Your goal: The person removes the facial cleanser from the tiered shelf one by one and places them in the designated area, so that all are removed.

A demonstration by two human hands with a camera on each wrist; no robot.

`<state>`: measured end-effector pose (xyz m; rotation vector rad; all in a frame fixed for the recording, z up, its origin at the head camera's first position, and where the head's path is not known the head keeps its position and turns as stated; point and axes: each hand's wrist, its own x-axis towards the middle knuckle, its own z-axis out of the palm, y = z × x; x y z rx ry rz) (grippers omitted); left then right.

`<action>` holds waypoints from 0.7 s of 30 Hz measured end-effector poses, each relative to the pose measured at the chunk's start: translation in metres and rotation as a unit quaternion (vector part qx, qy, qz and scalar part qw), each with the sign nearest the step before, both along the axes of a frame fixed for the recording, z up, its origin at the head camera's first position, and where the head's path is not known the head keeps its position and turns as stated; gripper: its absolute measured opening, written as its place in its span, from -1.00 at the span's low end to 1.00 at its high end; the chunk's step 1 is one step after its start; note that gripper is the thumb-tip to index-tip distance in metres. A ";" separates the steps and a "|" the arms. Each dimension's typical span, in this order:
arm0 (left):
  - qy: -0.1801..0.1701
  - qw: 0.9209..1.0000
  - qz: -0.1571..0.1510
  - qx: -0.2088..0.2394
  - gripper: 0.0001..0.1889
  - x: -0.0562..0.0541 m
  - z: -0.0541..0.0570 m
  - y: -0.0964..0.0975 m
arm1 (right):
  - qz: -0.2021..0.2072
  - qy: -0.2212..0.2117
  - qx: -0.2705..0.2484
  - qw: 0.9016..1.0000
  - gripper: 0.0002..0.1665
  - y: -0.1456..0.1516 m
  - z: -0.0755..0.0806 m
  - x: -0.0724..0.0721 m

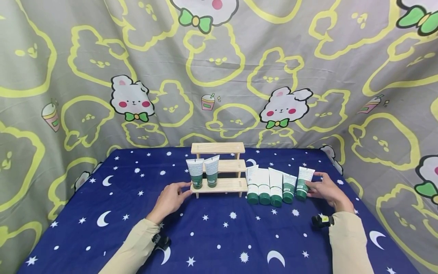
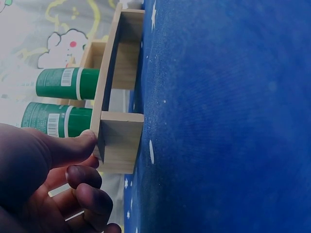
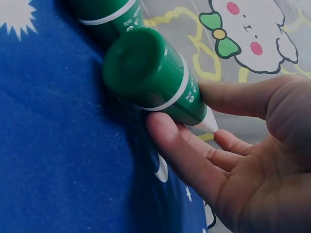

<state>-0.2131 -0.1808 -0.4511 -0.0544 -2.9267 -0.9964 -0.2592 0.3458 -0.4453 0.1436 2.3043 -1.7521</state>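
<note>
A three-step wooden display stand (image 1: 228, 185) carries two white-and-green squeeze tubes (image 1: 196, 173) upright on the left of its lowest step, caps down. My left hand (image 1: 171, 199) pinches that step's left end; in the left wrist view the thumb (image 2: 73, 148) lies on the board's edge, the other fingers curled beside it. On the right, my right hand (image 1: 325, 189) holds another white-and-green squeeze tube (image 1: 304, 183) between thumb and fingers. In the right wrist view its green cap (image 3: 133, 63) faces the camera, close over the cloth.
Right of the stand, several squeeze tubes (image 1: 264, 186) stand in a row on their green caps, the rightmost (image 1: 289, 187) beside the held one. A dark blue cloth (image 1: 212, 236) with moons and stars covers the table. Behind it hangs a grey cartoon curtain (image 1: 164, 61).
</note>
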 end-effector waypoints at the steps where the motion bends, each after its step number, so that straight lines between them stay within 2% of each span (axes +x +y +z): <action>1: 0.000 1.000 0.000 0.000 -0.61 0.000 0.000 0.000 | 0.003 -0.004 0.001 1.000 -0.01 0.000 0.000 0.000; 7: -0.004 1.000 0.002 -0.001 -0.61 -0.001 -0.001 0.000 | 0.023 -0.019 0.008 1.000 -0.05 -0.003 -0.002 0.001; 12: -0.002 1.000 0.002 0.000 -0.61 -0.001 -0.001 0.000 | 0.023 -0.027 0.013 0.999 -0.08 -0.005 -0.003 0.001; 21: 0.000 1.000 0.001 0.000 -0.61 0.000 -0.001 0.000 | 0.032 -0.037 0.052 0.997 -0.14 -0.008 -0.002 0.005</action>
